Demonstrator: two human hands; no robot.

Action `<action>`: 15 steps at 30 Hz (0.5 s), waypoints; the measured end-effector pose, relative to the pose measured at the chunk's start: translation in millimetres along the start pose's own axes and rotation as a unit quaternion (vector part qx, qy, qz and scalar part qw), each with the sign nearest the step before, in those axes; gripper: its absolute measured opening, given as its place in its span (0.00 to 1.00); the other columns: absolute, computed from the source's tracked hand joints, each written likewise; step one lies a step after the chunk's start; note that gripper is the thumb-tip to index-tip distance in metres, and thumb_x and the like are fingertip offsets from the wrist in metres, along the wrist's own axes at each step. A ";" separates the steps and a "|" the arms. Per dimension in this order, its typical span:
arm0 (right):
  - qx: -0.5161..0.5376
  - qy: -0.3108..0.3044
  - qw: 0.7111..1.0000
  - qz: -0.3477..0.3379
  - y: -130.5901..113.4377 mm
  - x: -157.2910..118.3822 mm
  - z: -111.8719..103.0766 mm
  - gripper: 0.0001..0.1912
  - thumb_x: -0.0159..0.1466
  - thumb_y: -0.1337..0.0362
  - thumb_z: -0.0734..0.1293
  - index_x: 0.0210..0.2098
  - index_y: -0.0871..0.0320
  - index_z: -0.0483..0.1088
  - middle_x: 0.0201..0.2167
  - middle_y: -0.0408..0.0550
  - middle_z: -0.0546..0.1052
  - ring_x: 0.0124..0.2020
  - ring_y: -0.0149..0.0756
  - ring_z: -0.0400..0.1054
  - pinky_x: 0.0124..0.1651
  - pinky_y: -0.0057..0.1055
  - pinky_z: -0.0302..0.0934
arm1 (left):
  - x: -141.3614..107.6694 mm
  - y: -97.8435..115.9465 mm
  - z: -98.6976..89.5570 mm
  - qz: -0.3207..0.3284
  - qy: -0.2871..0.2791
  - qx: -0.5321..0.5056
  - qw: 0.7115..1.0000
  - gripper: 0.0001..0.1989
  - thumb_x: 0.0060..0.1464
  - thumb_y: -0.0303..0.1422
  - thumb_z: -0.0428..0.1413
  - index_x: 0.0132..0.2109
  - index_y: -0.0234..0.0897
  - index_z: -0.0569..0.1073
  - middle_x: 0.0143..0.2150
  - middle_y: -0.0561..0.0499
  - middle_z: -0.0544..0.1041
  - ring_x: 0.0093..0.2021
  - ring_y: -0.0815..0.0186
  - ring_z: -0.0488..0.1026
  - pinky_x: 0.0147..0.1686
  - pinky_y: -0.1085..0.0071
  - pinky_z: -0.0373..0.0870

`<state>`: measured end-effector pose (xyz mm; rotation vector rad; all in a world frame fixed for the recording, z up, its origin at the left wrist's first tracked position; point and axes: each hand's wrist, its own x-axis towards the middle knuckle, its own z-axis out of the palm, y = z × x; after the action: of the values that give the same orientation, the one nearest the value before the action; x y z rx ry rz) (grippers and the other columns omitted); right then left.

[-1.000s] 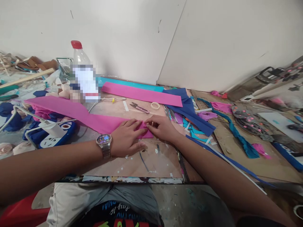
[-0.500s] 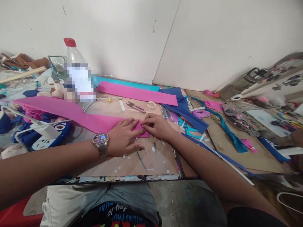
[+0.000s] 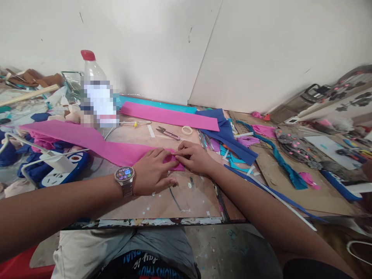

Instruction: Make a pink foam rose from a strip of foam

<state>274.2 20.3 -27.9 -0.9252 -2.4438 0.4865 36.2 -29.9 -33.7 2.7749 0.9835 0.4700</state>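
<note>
A long pink fabric strip runs from the left side of the table to beneath my hands. My left hand, with a watch on the wrist, lies over the strip with its fingers stretched out and the thumb apart. At the strip's right end, my right hand pinches the pink fabric between thumb and fingers. The fingertips of both hands are close together there. Beyond them lie thread snips and a roll of tape.
Another pink strip lies at the back, over blue fabric. A red-capped bottle stands at the back left. A power strip with cables sits on the left. Cardboard and fabric scraps cover the right side.
The fingers have shifted slightly at the strip's end, with the right thumb and fingers pinching the fabric. The whole view has moved a little.
</note>
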 end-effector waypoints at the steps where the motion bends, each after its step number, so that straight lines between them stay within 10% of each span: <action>1: -0.002 -0.002 1.000 -0.002 0.1 -0.1 0.0 0.11 0.68 0.65 0.68 0.45 0.53 0.83 0.38 0.49 0.77 0.38 0.36 0.73 0.43 0.32 0.67 | 0.1 0.0 0.1 0.000 -0.001 -0.002 1.000 0.31 0.64 0.57 0.46 0.63 0.42 0.70 0.63 0.37 0.67 0.61 0.46 0.63 0.59 0.46 0.63; 15: -0.038 -0.029 0.998 -0.050 -0.6 -0.1 -5.1 0.11 0.69 0.66 0.66 0.44 0.53 0.82 0.47 0.52 0.78 0.45 0.40 0.75 0.51 0.38 0.69 | -0.2 0.6 -4.4 -0.016 0.020 -0.029 0.999 0.30 0.64 0.56 0.48 0.58 0.34 0.68 0.59 0.37 0.73 0.60 0.47 0.68 0.60 0.50 0.63</action>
<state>276.7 20.6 -23.4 -0.8257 -2.5619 0.3936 34.9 -30.2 -29.5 2.7050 1.0035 0.5418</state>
